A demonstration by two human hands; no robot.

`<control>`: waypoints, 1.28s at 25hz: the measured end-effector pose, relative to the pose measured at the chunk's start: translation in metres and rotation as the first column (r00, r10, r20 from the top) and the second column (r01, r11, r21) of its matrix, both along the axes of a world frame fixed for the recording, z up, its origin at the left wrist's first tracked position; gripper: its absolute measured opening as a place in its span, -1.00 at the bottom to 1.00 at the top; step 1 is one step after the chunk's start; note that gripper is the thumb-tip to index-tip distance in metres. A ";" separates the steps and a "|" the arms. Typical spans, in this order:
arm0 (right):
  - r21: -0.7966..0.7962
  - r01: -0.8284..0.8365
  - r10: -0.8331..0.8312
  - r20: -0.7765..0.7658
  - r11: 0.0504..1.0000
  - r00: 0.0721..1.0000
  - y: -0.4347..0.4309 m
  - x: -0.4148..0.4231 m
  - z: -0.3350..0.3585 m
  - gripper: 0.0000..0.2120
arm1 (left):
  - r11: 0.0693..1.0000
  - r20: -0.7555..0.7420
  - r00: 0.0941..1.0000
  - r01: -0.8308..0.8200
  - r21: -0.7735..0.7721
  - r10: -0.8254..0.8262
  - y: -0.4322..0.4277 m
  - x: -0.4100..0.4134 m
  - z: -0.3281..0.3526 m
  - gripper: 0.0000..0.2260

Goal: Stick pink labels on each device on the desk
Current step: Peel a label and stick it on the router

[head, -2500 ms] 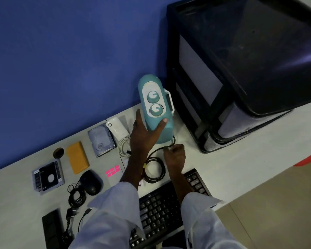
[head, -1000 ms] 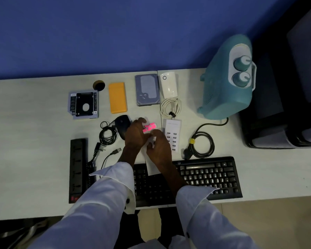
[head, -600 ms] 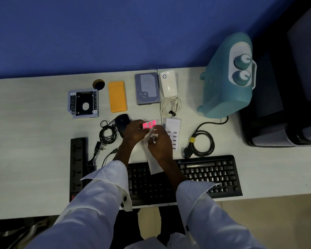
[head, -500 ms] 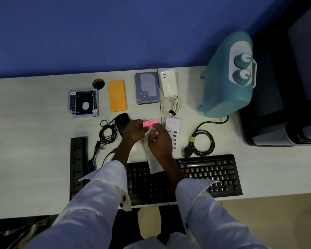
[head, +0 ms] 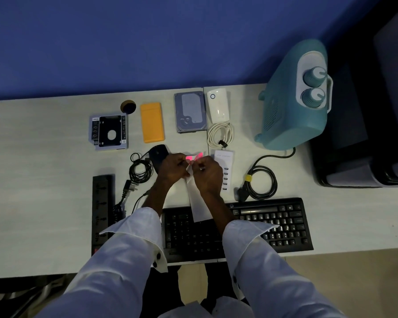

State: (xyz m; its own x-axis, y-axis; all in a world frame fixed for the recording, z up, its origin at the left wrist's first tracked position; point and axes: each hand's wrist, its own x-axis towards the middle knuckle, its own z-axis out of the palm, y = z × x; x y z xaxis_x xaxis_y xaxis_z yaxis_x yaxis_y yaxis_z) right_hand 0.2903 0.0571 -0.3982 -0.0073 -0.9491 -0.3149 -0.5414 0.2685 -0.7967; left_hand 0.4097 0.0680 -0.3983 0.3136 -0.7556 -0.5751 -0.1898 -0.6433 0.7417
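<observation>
Head view, centre of frame: our left hand [head: 173, 169] and right hand [head: 207, 173] both pinch the sheet of pink labels [head: 190, 158] above the bench [head: 44, 180], between mouse [head: 157, 154] and USB charger [head: 224, 159]; we judge it featherlight, floppy and sticky, best peeled gently by a free corner.

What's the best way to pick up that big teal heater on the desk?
Probably by the white handle beside its two knobs, reaching down from above. The teal heater stands upright on the desk; its body looks too wide and rounded for one hand to span, while the handle forms an open loop near the top.
</observation>
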 end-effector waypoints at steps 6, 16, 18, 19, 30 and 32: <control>-0.015 -0.025 0.025 -0.016 1.000 1.000 -0.006 0.001 0.001 -0.92 | 1.000 0.100 0.995 0.011 0.011 -0.012 -0.001 0.003 -0.004 -0.90; -0.023 -0.054 0.056 0.105 0.998 0.993 -0.010 -0.016 -0.003 -0.85 | 0.982 0.136 0.981 -0.118 -0.146 0.138 0.005 -0.004 0.004 -0.70; -0.014 -0.068 0.069 0.125 0.998 0.990 -0.012 -0.018 -0.001 -0.86 | 0.974 0.181 0.968 -0.143 -0.178 0.176 0.003 -0.006 0.004 -0.75; -0.013 -0.070 0.071 0.132 0.997 0.989 -0.013 -0.019 0.000 -0.88 | 0.965 0.164 0.962 -0.188 -0.180 0.218 0.000 -0.008 0.007 -0.81; 0.010 -0.095 0.090 0.246 0.995 0.965 -0.035 -0.037 0.011 -0.86 | 0.989 -0.006 0.995 -0.095 -0.117 0.095 -0.015 -0.028 0.034 -0.85; 0.059 -0.087 0.066 0.301 0.994 0.951 -0.044 -0.039 0.013 -0.87 | 0.988 -0.004 0.996 -0.087 -0.128 0.087 -0.022 -0.029 0.037 -0.84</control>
